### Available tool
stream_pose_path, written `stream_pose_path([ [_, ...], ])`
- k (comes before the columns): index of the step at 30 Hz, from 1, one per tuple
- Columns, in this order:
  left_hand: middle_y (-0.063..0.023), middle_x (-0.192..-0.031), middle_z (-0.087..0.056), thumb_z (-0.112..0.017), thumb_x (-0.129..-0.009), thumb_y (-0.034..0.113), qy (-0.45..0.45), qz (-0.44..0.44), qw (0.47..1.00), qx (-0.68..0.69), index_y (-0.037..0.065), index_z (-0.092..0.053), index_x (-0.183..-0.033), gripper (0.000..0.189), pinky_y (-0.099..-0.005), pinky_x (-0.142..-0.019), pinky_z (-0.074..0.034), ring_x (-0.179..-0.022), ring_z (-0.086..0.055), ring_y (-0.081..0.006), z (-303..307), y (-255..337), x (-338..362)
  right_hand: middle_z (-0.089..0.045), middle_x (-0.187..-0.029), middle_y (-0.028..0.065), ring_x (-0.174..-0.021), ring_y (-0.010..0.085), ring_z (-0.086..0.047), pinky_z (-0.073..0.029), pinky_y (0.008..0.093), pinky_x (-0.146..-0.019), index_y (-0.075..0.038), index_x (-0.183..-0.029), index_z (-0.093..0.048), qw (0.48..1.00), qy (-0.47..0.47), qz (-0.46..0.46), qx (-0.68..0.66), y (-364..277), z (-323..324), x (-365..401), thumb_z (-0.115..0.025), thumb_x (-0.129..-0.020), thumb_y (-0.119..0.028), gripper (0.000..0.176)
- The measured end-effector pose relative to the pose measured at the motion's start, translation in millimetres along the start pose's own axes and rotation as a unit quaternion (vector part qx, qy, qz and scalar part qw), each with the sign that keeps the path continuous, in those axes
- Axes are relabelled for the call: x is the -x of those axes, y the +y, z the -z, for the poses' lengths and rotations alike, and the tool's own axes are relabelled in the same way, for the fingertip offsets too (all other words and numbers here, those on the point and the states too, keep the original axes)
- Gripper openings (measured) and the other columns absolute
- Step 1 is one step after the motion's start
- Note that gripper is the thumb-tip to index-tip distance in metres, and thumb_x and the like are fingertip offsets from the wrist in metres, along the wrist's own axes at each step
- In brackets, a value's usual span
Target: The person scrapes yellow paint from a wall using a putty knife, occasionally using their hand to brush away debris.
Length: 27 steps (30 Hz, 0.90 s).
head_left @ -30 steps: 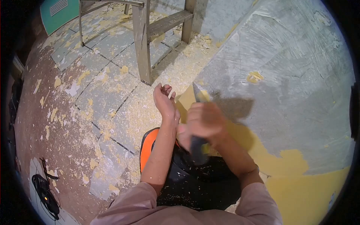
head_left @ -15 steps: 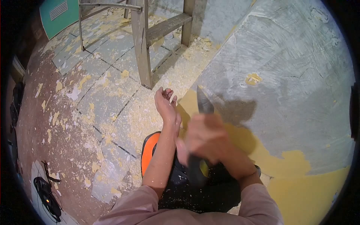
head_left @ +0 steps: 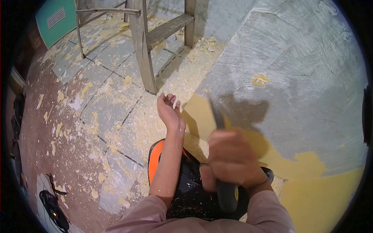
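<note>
Closest to me, below the pink sleeves, is the orange-edged black seat, dusted with flakes. Just above it my right hand has its fingers wrapped tight round the scraper, whose dark butt end sticks out under the fist. Over the last second that fist has drawn back toward my lap, and the blurred blade has come down with it from the grey edge onto the yellow paint. I read this as the return end of a scraping stroke, with that yellow strip still uncleared. The scraper's long axis runs from the butt near my lap up and slightly left, the blade pointing away from me at the wall, where bare grey meets yellow. My left hand is raised beside the blade, apart from it, with the fingers loosely curled on nothing; it has hardly shifted. Beyond lie the flake-strewn floor tiles, a wooden ladder, and a teal panel at the far corner.
</note>
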State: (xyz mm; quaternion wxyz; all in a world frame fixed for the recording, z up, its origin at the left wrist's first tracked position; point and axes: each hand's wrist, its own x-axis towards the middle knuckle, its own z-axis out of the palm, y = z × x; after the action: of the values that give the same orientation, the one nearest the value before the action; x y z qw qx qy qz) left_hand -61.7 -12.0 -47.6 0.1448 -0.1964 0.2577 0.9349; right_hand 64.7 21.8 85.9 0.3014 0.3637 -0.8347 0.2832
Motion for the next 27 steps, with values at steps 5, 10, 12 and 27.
stream_pose_path([
  [5,0.0001,-0.084,-0.051,-0.049,-0.087,0.03,-0.003,-0.001,1.0,0.002,0.013,-0.047,-0.093,0.018,-0.0316,-0.078,-0.034,-0.085,-0.046,-0.0126,-3.7,2.2,5.6,-0.038,-0.05,0.0026,-0.045,0.0209,-0.045,-0.038,0.0303,-0.044,-0.008,-0.055,-0.049,1.0,0.019,0.006,0.017,1.9,-8.6,-5.3,-0.068,-0.058,-0.01,0.019],
  [10,0.0003,-0.082,-0.05,-0.049,-0.087,0.03,-0.003,-0.001,1.0,0.005,0.013,-0.046,-0.09,0.017,-0.0317,-0.078,-0.033,-0.085,-0.045,-0.0126,-2.5,2.4,5.9,-0.041,-0.05,0.0019,-0.047,0.0208,-0.047,-0.038,0.0311,-0.042,-0.008,-0.046,-0.044,0.999,-0.011,0.013,0.041,15.3,-19.5,10.0,-0.066,-0.059,-0.018,0.027],
  [12,0.0003,-0.082,-0.05,-0.05,-0.087,0.029,-0.008,-0.002,1.0,0.01,0.013,-0.045,-0.089,0.017,-0.0318,-0.078,-0.033,-0.085,-0.045,-0.0126,-7.0,3.0,2.1,-0.042,-0.051,0.0022,-0.046,0.0208,-0.045,-0.037,0.0313,-0.042,-0.008,-0.048,-0.045,0.995,-0.044,-0.018,0.085,3.5,3.8,4.0,-0.065,-0.058,-0.018,0.025],
  [27,-0.0001,-0.085,-0.051,-0.049,-0.087,0.031,-0.011,-0.004,1.0,-0.007,0.012,-0.046,-0.094,0.02,-0.0316,-0.078,-0.034,-0.085,-0.046,-0.0131,-1.5,2.0,1.7,-0.039,-0.054,0.0021,-0.048,0.019,-0.044,-0.032,0.031,-0.042,-0.006,-0.058,-0.044,0.989,0.132,0.027,0.067,25.3,-15.3,-7.8,-0.065,-0.051,-0.012,0.022],
])
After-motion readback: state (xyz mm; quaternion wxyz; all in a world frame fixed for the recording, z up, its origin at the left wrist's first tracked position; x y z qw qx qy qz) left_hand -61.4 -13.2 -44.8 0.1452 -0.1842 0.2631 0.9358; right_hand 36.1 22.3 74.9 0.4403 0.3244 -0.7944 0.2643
